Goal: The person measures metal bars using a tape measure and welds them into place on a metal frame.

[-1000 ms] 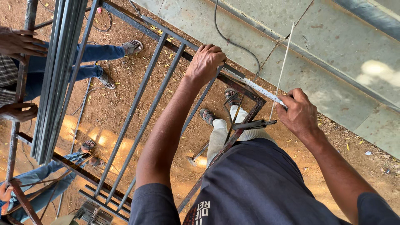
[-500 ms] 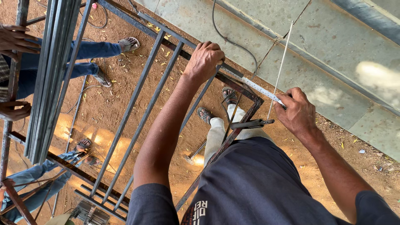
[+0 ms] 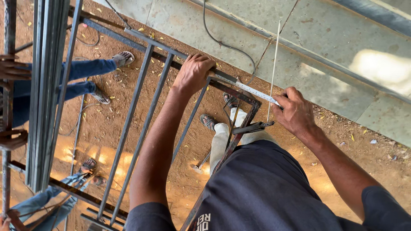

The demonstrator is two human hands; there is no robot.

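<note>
- While the left hand (image 3: 195, 72) curls its fingers (image 3: 204, 60) shut over the top rail of a dark metal frame (image 3: 150, 42), the right hand (image 3: 295, 112) sits at about 3 o'clock from it, closed on the far end of a steel ruler (image 3: 250, 89).
- Between the two hands the steel ruler lies flat along the rail, its near end under the left hand and its far end at the frame's corner.
- From the right hand a thin rod (image 3: 274, 64) rises toward 12 o'clock, crossing the concrete slab (image 3: 342, 38); how the fingers pinch it cannot be made out.
- Just below the right hand, at 7 o'clock, a dark clamp (image 3: 252, 127) grips the frame's corner edge.
- Upright bars (image 3: 130, 128) run down from the rail with wide open gaps between them, showing dirt ground (image 3: 107, 124) beneath.
- At 9 o'clock a bundle of grey steel tubes (image 3: 47, 85) stands well apart from the hands, with another person's blue-trousered legs (image 3: 85, 72) beyond it.
- No containers are in view.
</note>
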